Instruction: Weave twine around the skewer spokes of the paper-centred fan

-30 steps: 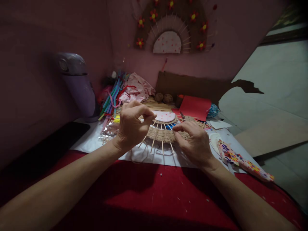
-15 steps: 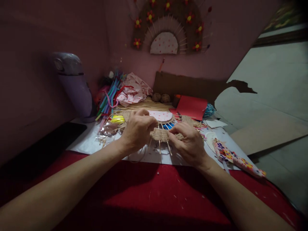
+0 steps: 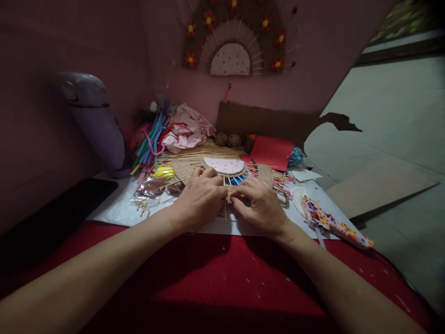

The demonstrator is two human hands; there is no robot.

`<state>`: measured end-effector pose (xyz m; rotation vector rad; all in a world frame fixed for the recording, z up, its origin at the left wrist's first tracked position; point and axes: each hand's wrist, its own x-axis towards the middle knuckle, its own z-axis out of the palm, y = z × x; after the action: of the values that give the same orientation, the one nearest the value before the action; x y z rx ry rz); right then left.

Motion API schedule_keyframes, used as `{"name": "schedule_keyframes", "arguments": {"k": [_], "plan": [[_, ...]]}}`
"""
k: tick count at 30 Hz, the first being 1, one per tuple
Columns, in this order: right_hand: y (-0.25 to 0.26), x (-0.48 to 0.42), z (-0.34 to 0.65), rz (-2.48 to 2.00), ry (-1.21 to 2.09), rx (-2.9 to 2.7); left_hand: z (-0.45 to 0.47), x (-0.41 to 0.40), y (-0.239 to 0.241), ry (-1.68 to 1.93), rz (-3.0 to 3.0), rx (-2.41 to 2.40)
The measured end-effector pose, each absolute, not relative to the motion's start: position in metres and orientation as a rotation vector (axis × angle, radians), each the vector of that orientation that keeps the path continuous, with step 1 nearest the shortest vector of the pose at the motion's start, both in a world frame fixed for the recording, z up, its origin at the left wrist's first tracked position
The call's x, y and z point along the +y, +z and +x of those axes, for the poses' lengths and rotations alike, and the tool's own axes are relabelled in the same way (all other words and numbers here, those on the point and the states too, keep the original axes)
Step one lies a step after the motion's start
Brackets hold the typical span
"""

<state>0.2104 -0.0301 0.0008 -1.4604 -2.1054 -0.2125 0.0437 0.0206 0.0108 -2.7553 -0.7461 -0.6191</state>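
Fingers, left hand: curled tight on woven piece (tips hidden).
Fingers, right hand: pinched shut on its near edge.

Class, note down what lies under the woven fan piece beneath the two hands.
A white paper sheet, itself on red cloth, shows around the woven fan piece. The left hand and right hand cover its near edge, hiding that part.

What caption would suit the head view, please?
Left hand and right hand press a tan half-round woven twine-and-stick fan on white paper.
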Motion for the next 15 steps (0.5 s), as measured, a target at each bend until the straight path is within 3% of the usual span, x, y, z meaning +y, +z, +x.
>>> {"name": "schedule_keyframes", "arguments": {"k": [15], "plan": [[0.0007, -0.0306, 0.2086, -1.446, -0.217, -2.13, 0.0481, 0.0232, 0.0029, -0.571, -2.637, -0.671]]}}
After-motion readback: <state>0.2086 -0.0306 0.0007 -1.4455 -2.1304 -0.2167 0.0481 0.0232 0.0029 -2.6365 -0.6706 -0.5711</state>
